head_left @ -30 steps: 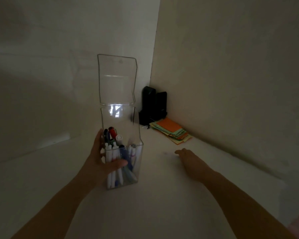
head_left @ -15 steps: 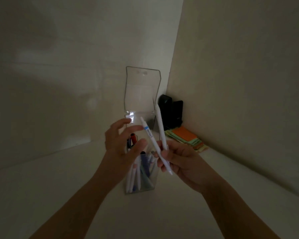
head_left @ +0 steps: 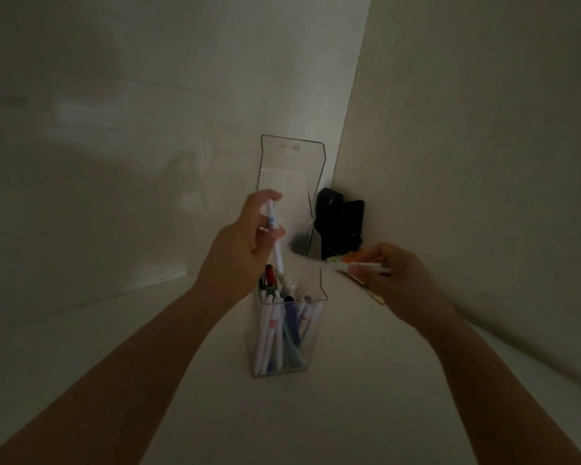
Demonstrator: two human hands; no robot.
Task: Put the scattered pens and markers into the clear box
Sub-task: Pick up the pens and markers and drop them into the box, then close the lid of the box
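Note:
A clear box (head_left: 312,333) stands upright on the white surface, its hinged lid (head_left: 290,172) raised behind it. Several pens and markers stand inside, mostly white, with a red cap and blue ones among them. My left hand (head_left: 242,246) hovers just above the box's left rim and grips a white pen with a blue band (head_left: 275,239), tip pointing down toward the opening. My right hand (head_left: 393,280) is to the right of the box, holding a second white pen (head_left: 352,265) almost level; that pen is blurred.
A black object (head_left: 341,223) sits in the corner where two walls meet. A stack of orange and green paper notes (head_left: 366,283) lies behind my right hand, mostly hidden. The white surface (head_left: 282,414) stretches toward me in dim light.
My left hand has taken the blue-banded pen from my right hand and lifted it over the box. My right hand moved right, turning its remaining pen level. Earlier, my left hand steadied the box.

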